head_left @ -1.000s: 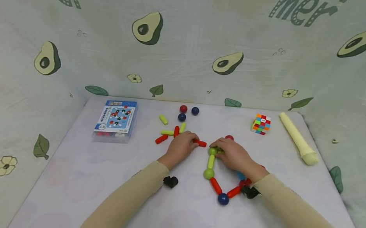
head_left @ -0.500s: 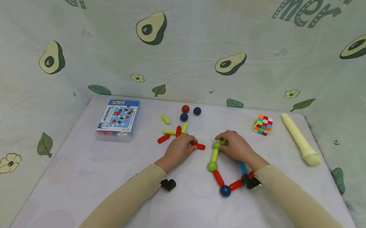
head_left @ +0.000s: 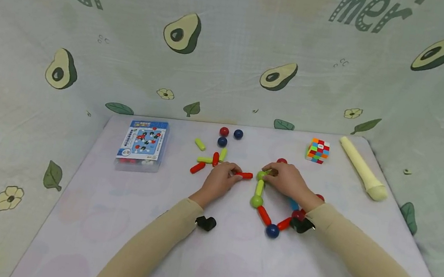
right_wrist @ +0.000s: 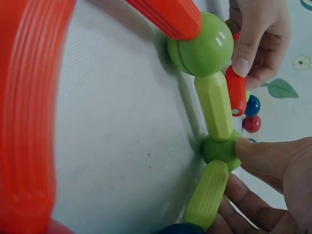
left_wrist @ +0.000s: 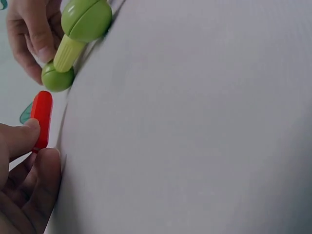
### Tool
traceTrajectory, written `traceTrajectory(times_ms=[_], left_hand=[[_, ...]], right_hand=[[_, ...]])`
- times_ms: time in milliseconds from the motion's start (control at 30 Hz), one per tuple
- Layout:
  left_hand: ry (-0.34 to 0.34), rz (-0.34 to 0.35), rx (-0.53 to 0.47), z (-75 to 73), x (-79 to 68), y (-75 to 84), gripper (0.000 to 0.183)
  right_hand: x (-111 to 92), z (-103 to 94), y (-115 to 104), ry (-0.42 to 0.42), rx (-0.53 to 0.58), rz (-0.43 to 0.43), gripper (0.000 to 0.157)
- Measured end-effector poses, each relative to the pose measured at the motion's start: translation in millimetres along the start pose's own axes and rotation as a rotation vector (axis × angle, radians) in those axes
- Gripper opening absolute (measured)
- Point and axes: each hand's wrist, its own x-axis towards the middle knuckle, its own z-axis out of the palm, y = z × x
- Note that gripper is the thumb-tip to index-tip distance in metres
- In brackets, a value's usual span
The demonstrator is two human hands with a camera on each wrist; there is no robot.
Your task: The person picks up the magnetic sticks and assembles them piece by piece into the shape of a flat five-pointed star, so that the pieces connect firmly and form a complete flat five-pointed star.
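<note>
Thumb and fingers of the left hand (head_left: pixel 219 182) pinch the red rod (head_left: pixel 245 175), which projects beyond their tips, nearer than earlier to the green ball (right_wrist: pixel 219 151) clamped in the fingers of the right hand (head_left: pixel 286 179), gap narrowed, rod judged still unattached.

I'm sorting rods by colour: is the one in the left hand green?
No, the left hand holds a red rod, seen plainly in the left wrist view.
</note>
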Motion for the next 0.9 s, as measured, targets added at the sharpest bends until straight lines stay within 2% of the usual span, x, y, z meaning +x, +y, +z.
traceTrajectory(times_ms=[333, 600, 900], left_hand=[[-0.010, -0.010, -0.020, 7.7, 3.5, 6.0, 0.022], [-0.027, -0.029, -0.038, 5.8, 2.4, 8.5, 0.024], [-0.024, -0.019, -0.011, 5.2, 1.7, 7.6, 0.027]], right_hand=[[0.2, 5.2, 5.7, 0.005, 0.029, -0.072, 0.029], [0.1, 7.7, 6.1, 0.023, 0.025, -0.085, 0.029], [1.4, 6.4, 2.7, 0.013, 0.043, -0.075, 0.029]])
